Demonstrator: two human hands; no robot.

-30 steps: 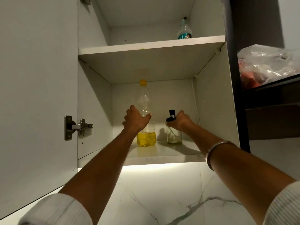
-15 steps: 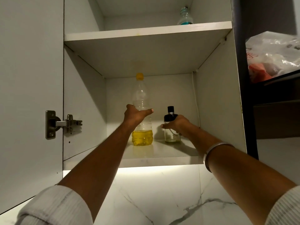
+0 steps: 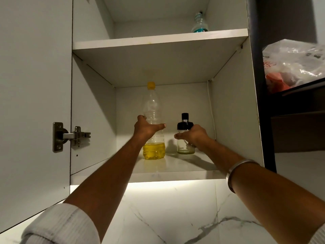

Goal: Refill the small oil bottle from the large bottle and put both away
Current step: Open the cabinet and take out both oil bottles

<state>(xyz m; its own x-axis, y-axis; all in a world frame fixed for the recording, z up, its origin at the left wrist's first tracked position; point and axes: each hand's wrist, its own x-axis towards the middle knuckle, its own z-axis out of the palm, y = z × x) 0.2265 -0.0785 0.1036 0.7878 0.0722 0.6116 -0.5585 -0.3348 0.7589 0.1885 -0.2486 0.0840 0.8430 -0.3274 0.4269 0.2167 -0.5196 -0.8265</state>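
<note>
A large clear plastic bottle [image 3: 153, 106] with a yellow cap stands on the lower cupboard shelf [image 3: 175, 174], with yellow oil in its bottom fifth. My left hand [image 3: 146, 128] grips it around the middle. To its right stands a small glass oil bottle [image 3: 184, 148] with a black dispenser top and only a trace of oil. My right hand [image 3: 193, 135] wraps around its upper body just under the black top. Both bottles rest upright on the shelf.
The cupboard door [image 3: 35, 103] stands open at the left, with its hinge [image 3: 70, 136]. On the upper shelf [image 3: 158, 41] a small clear bottle [image 3: 200, 23] sits at the back right. A plastic bag [image 3: 295, 64] lies on a dark unit to the right. Below is a marble backsplash [image 3: 167, 217].
Both hands keep their hold on the bottles, which remain on the shelf. The view has shifted slightly, and my right hand has slid a little lower on the small bottle.
</note>
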